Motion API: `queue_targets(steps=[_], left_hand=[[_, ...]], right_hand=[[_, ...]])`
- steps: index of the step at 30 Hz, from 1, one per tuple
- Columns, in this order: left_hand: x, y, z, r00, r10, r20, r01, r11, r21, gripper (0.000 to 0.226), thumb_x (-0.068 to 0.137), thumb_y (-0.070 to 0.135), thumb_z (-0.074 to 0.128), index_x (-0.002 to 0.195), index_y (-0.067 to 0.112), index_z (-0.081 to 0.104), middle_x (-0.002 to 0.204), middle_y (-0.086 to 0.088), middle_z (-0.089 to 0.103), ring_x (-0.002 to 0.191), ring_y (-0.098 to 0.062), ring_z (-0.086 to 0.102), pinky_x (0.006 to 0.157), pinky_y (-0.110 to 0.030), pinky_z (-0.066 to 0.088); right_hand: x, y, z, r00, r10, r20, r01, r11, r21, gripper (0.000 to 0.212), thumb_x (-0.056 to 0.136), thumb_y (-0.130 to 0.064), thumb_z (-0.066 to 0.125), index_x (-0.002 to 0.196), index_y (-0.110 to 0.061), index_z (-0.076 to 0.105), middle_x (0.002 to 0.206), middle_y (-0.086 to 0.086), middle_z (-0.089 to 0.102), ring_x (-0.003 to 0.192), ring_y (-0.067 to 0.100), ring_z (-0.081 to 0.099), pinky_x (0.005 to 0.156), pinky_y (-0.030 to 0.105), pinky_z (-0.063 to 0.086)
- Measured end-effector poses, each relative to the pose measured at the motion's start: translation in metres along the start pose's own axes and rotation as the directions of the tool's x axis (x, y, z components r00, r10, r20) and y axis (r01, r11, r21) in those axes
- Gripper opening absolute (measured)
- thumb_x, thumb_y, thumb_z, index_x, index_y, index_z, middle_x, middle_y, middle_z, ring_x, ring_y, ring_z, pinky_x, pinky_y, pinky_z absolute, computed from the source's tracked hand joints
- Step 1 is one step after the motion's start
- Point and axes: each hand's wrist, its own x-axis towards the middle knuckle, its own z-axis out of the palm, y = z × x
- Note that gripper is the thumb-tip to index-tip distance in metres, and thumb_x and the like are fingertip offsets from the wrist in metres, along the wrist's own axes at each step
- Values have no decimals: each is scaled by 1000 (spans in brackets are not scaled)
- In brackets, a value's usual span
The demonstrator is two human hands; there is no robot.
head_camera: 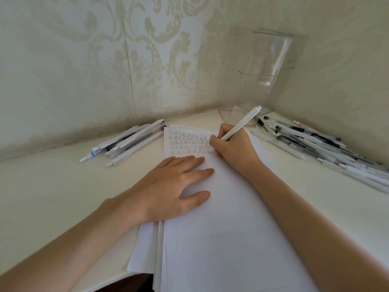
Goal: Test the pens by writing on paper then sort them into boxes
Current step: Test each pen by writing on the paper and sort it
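A stack of white paper (227, 218) lies on the white desk, with several rows of small written characters (187, 142) at its far end. My right hand (233, 148) grips a white pen (242, 123), whose tip is hidden behind my fingers at the right end of the written rows. My left hand (179, 186) rests flat on the sheet just below the writing, fingers straight and spread. A pile of white pens (126, 140) lies left of the paper. A larger pile of white and black pens (320, 144) lies to the right.
A tall clear acrylic box (259, 76) stands in the far corner where two patterned walls meet. The desk's front edge (126, 275) runs below my left forearm. A further white pen (160, 249) lies along the left edge of the paper stack.
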Motion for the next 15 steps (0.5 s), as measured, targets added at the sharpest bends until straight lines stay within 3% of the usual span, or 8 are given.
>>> queue_targets(steps=[5,8,10,12,15], left_hand=[[1,-1,2,1000,10,-11,-10,1000,4,74,72,73,8,141,48,19,153,17,7,136,2,-3,106,-12,-8],[0,-1,2,997,18,-69,-19,1000,-11,72,75,71,12,139,44,29,151,17,17,135,1,4,102,-5,-8],[0,-3,1,986,9,-166,-17,999,-42,66,80,67,20,134,36,43,142,16,36,131,-2,24,104,-7,5],[0,-6,-1,962,-49,-269,12,991,-134,63,81,66,31,128,30,50,124,16,52,117,-4,42,99,-15,26],[-1,-4,-6,931,-193,-311,71,929,-363,66,73,70,53,128,36,43,107,22,55,104,6,46,88,-6,30]], right_hand=[[1,1,-1,999,7,-48,-8,1000,-12,28,81,-9,59,67,-12,35,53,-2,35,47,10,33,41,16,27],[-2,-2,-2,998,12,-62,-11,1000,27,32,87,-32,64,71,-14,43,51,-1,54,43,4,46,46,16,38],[-4,-5,-4,999,7,-50,-3,996,90,33,86,-40,64,77,-14,47,51,4,60,43,8,51,50,22,44],[-6,-4,-5,998,-52,-25,53,997,49,28,86,-36,65,80,-12,51,56,7,63,48,11,54,54,27,46],[-8,-4,-5,982,-190,18,191,979,-65,8,88,-16,64,95,-15,60,72,-2,61,63,2,54,64,17,43]])
